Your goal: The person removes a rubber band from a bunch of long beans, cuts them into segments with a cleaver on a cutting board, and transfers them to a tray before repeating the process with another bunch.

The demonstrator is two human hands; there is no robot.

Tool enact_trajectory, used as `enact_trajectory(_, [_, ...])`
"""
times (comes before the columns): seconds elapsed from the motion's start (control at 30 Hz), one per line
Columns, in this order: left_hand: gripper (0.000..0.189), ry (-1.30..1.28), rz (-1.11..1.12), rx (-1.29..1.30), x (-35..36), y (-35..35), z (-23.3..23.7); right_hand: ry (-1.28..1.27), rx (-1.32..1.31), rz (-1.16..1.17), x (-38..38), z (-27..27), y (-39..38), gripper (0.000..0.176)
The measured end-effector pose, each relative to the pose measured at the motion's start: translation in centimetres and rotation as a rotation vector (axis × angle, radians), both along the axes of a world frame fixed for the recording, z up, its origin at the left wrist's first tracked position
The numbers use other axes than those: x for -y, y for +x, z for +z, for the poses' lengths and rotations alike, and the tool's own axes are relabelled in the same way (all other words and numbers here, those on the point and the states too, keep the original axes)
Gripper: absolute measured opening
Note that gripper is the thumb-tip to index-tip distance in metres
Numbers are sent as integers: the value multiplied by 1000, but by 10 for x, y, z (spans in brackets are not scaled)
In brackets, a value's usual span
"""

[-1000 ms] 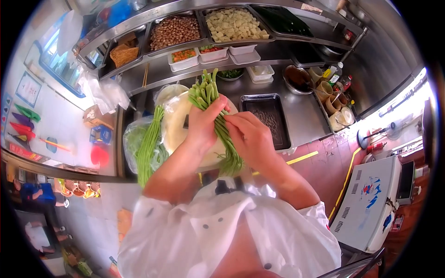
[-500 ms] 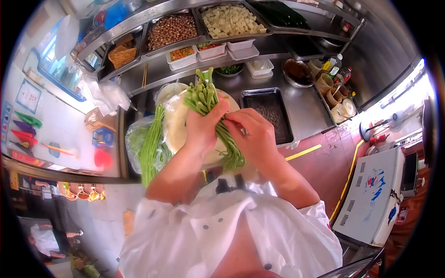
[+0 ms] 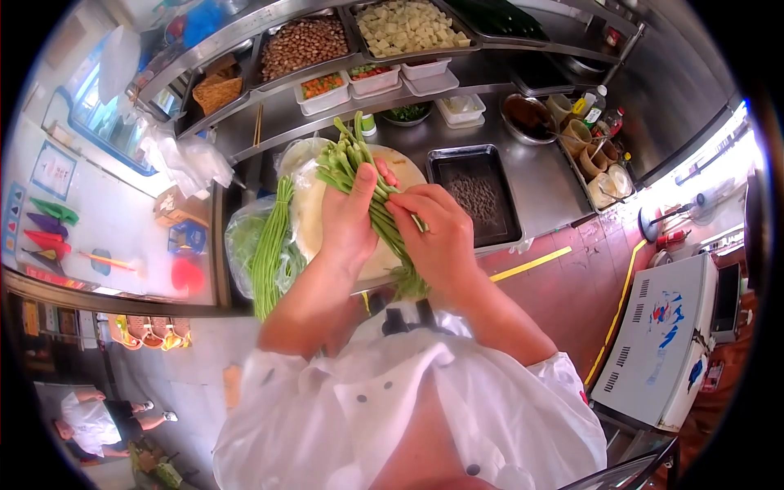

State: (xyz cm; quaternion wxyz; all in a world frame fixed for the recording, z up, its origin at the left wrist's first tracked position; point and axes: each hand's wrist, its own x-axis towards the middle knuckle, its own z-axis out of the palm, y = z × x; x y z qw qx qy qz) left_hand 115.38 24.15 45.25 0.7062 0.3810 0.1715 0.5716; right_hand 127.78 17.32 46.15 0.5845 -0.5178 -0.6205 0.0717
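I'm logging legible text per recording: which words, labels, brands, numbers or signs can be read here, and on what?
None can be read.
Blue markings on the white appliance: too blurred.
Framed wall sign: too small.
Blue wall strip: too blurred.
Yellow bottle label: too small.

**One wide view from the head, facing forward and down**

The single camera is worn on the person's head. It looks steeply down over the white jacket (image 3: pixel 310 408), which fills the bottom. The left hand (image 3: pixel 349 216) and right hand (image 3: pixel 437 233), with the bundle of green stems (image 3: pixel 349 155), are quite near, around the middle. Beyond them, the view reaches the metal worktop (image 3: pixel 531 192) and the shelves (image 3: pixel 278 135) at the top. The lens is very wide: straight edges become curved, black surrounds the corners, and the white freezer (image 3: pixel 653 343) appears tilted at the right.
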Motion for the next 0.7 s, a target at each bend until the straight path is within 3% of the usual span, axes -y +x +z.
enact_trajectory(0.1, [41,48,60,-80,5,0,0,-2,-41,11,2,-4,-1,13])
enact_trajectory(0.17, [41,69,84,-110,7,-1,-2,-305,-400,183,3,-4,1,14])
enact_trajectory(0.27, [40,69,82,-152,10,-4,-6,-414,-323,260,3,-2,11,14])
enact_trajectory(0.47, [38,80,74,-201,23,-5,-9,-423,-479,257,8,-2,4,12])
enact_trajectory(0.7, [32,-57,67,-103,28,-6,-9,-218,-364,222,6,-18,-12,11])
